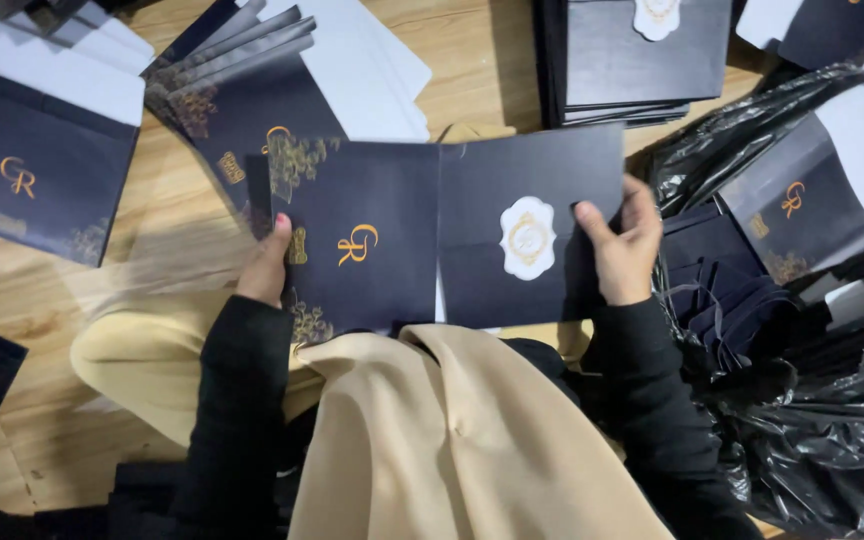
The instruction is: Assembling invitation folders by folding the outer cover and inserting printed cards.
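— Card (452, 235), dark navy, folded, gold monogram on one panel and a white scalloped seal on the other: where do you log it?

— Head view, centre frame, held up over the lap, above the beige cloth (452, 440). My guess is that it is kept spread flat between both hands so the two panels sit edge to edge and the seal faces up.

— Left hand (267, 265)?

— At the card's left edge, fingers pressed together and pinching that edge, thumb on top.

— Right hand (620, 245)?

— At the right edge, thumb laid on the front panel just beside the seal, the other fingers curled behind; also a pinch on the card.

— Surroundings?

— One stack of closed dark cards (642, 60) beyond it on the wooden floor (172, 190). One fanned pile of like cards (242, 90) to the upper left, touching white sheets. One flat dark envelope (37, 175) at far left. Black plastic bags (812, 400) at right, holding more dark pieces, likely sorted by stage.
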